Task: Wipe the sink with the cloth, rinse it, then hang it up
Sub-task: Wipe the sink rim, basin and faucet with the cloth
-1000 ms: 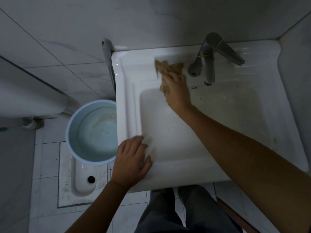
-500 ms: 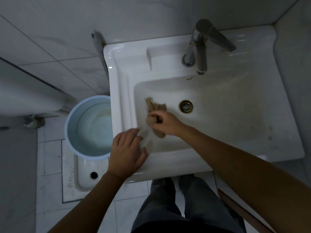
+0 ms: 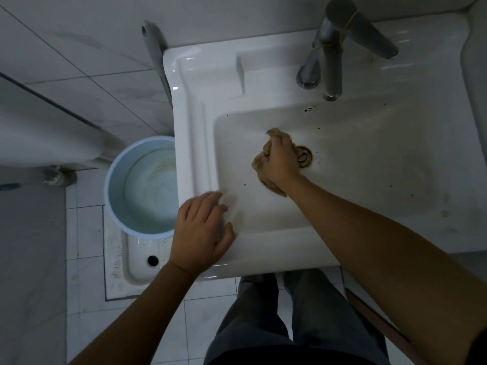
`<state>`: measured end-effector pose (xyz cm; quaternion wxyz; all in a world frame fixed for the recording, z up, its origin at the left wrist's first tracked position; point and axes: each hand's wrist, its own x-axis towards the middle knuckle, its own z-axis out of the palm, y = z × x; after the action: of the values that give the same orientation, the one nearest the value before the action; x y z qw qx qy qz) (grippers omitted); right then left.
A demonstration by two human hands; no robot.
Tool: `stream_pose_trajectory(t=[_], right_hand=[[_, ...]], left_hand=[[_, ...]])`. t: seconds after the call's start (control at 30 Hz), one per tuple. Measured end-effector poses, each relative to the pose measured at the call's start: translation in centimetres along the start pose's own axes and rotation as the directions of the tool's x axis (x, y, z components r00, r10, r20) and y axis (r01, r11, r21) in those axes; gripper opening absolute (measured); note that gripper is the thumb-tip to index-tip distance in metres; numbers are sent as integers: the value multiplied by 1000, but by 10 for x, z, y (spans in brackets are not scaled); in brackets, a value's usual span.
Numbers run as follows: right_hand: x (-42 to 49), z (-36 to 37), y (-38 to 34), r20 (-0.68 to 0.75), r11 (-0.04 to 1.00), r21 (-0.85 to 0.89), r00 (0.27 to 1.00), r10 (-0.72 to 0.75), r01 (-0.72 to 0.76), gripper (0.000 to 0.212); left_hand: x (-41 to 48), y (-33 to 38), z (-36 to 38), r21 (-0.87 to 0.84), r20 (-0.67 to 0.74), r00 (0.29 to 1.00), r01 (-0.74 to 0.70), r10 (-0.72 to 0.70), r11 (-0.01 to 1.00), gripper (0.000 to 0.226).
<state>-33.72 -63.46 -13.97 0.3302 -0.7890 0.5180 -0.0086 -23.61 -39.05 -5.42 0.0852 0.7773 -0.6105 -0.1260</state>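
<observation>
Wiping is judged to be the step in hand; rinsing and hanging up are not yet done. The right hand [image 3: 280, 160] is closed around the bunched tan cloth [image 3: 271, 184] and presses it against the floor of the sink [image 3: 192, 122], just left of the drain [image 3: 305, 156]. The left hand [image 3: 203, 233] lies flat, fingers relaxed and holding nothing, on the front left corner of the sink rim.

Possible faults from this position:
- A loose fold of the cloth lies very close to the drain. A stroke to the right could drag it into the opening and snag it.
- Dark specks are scattered over the basin. Sweeping them toward the drain may smear them instead of lifting them.
- The bracing hand rests on smooth glazed ceramic. If the rim is wet, body weight on it could make the hand slip.
- The tap [image 3: 332, 54] overhangs the back of the basin. A long forward stroke could bring the knuckles against the spout.

Surroundings: the sink is white and rectangular, fixed against a pale tiled wall, with brownish staining around the drain and on the right side of the basin. A light blue bucket [image 3: 142, 185] stands on the floor just beside the sink's left edge, partly over a white squat toilet [image 3: 137, 262] set into the white floor tiles. The lighting is dim.
</observation>
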Motion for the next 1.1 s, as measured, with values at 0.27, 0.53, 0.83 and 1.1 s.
stream_pose_trajectory(t=[0.27, 0.53, 0.83, 1.1], right_hand=[[-45, -44, -7, 77, 950, 309, 995, -66, 39, 24], [-127, -154, 67, -94, 978, 205, 995, -13, 33, 25], [-186, -247, 174, -275, 994, -102, 961, 0, -29, 27], [-175, -238, 212, -75, 909, -413, 996, 38, -66, 66]], left_hand=[[0, 3, -5, -6, 29, 1000, 2, -2, 1000, 39], [0, 8, -10, 25, 6, 999, -31, 31, 999, 44], [-4, 20, -12, 78, 10, 1000, 15, -16, 997, 51], [-2, 146, 16, -54, 102, 994, -22, 27, 998, 53]])
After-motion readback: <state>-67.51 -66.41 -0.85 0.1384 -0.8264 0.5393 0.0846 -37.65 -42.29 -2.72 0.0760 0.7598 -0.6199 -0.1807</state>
